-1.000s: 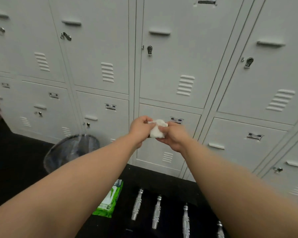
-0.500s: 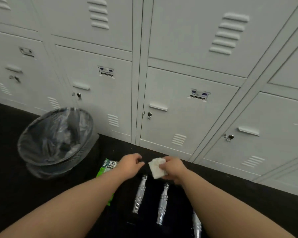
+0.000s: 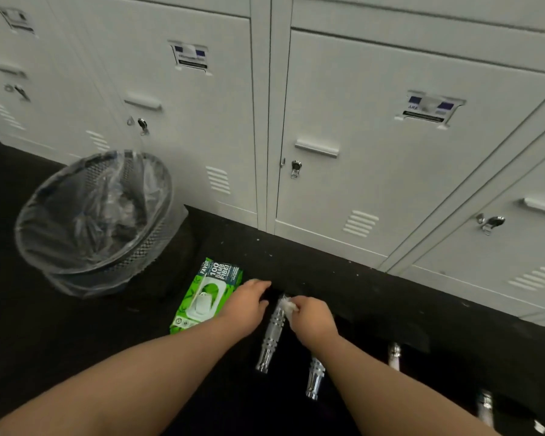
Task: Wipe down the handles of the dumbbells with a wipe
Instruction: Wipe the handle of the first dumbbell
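Floor scene in front of the lockers [image 3: 375, 127], read left to right from the wipes packet [image 3: 205, 295]. Left of the packet stands a lined bin [image 3: 95, 212]. Just right of the packet, my left hand [image 3: 247, 302] rests flat, fingers relaxed and apart, on the dark end of the first dumbbell, holding nothing. Next comes that dumbbell's chrome handle [image 3: 272, 333]; its long axis runs from near me toward the lockers, leaning slightly right at the far end. My right hand [image 3: 312, 319] pinches the white wipe [image 3: 288, 306] against the far end of this handle. Further right of the packet, three more handles lie roughly parallel, the nearest [image 3: 314, 377] partly hidden under my right forearm.

Risks, as I judge them: the round handle could roll under the wiping stroke if my left hand lifts; the small bunched wipe may slip off the grooves and leave the underside untouched.
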The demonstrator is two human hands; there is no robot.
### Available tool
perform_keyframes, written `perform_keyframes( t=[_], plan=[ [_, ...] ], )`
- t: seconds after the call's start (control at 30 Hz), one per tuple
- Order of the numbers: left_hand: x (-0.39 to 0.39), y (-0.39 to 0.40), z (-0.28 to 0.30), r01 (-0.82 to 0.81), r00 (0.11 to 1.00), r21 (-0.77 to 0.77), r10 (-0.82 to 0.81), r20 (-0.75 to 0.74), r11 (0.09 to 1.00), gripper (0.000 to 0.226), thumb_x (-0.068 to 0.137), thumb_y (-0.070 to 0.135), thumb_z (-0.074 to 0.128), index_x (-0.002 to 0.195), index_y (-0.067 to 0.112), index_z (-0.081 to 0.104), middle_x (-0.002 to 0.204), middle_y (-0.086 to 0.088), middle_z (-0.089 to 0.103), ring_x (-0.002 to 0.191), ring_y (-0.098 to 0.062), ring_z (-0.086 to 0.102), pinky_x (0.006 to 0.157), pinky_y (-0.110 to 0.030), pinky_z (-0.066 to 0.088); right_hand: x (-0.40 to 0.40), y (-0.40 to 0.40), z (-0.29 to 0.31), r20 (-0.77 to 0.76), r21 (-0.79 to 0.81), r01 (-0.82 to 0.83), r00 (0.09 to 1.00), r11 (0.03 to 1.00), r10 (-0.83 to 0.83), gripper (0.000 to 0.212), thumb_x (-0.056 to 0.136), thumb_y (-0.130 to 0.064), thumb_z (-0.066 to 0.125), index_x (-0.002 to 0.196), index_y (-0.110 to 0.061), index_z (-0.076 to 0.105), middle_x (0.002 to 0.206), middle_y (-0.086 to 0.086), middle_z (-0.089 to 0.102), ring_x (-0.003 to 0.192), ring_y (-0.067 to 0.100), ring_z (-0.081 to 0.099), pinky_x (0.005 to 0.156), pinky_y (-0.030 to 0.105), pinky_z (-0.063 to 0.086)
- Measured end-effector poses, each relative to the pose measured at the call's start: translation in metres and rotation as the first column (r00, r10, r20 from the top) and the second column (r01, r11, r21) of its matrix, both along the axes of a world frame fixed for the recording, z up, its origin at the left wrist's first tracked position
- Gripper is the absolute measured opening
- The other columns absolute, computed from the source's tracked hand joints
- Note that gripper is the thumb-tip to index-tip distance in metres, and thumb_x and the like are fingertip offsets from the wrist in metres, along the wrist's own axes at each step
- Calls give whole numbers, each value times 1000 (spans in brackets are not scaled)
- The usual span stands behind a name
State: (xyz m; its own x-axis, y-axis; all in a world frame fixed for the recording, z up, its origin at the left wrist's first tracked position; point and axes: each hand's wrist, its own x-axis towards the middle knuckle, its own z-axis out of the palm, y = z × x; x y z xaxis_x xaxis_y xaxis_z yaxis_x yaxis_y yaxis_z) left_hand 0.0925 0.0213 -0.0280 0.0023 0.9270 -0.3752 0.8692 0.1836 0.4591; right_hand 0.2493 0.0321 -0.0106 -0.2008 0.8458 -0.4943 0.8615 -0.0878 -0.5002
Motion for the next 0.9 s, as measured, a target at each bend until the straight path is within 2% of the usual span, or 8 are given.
perform_keyframes(
  t=[0.13,0.3,0.4,0.47,0.53,0.63,0.8,0.9],
  plan=[
    [9,15,1,34,998,90,-38,41,995,48,95,19,49,142,20,43,146,-3,43,133,-19,44,111,-26,32,-14,-7,-20,139,99,-277,955,956,262,38,94,-11,42,131,-19,49,126,7,59,110,25,59,91,34,49],
    [4,1,-23,-156,988,-62,155,-23,986,42,95,22,50,136,15,51,136,-7,57,126,-22,52,105,-25,37,-19,-37,-40,245,-119,-437,857,891,453,53,90,-2,40,142,-11,34,148,14,31,120,34,51,95,42,47],
    [10,-2,-31,-148,987,-156,156,35,976,49,95,28,53,141,15,45,136,-8,57,127,-21,51,105,-23,35,-4,-54,-50,210,-157,-506,822,848,530,60,88,-1,41,145,-15,30,144,12,41,117,35,55,96,42,48],
    [20,0,-33,-113,991,-191,125,53,975,53,94,29,55,143,14,42,135,-9,58,127,-22,52,105,-24,36,7,-60,-54,172,-198,-512,821,836,544,54,86,-2,44,139,-16,42,127,15,58,110,35,59,94,40,49],
    [26,0,-33,-90,994,-196,100,44,976,50,92,27,56,140,16,47,127,-8,63,120,-23,56,100,-27,42,12,-61,-54,110,-167,-438,882,884,458,39,88,-6,45,122,-17,58,114,13,65,106,33,61,91,34,49],
    [27,-1,-35,-82,996,-187,89,28,979,46,90,21,54,135,27,53,117,-6,67,108,-23,62,91,-28,49,16,-53,-53,-5,-90,4,1000,996,-5,34,93,-8,44,118,-17,64,112,6,69,101,20,64,87,23,47],
    [26,-7,-36,-15,998,-179,24,51,984,41,86,23,56,125,35,60,104,-5,70,97,-21,66,76,-22,46,3,-28,-47,-195,-128,350,909,928,-369,33,97,-15,43,122,-17,64,112,6,69,93,15,60,75,17,38],
    [27,-4,-37,13,999,-191,-4,46,981,37,88,23,56,124,30,62,107,-7,70,101,-22,65,79,-23,46,-10,-17,-47,-258,-241,361,871,901,-418,33,97,-12,46,126,-14,60,119,9,66,103,19,61,82,19,42]
  ],
)
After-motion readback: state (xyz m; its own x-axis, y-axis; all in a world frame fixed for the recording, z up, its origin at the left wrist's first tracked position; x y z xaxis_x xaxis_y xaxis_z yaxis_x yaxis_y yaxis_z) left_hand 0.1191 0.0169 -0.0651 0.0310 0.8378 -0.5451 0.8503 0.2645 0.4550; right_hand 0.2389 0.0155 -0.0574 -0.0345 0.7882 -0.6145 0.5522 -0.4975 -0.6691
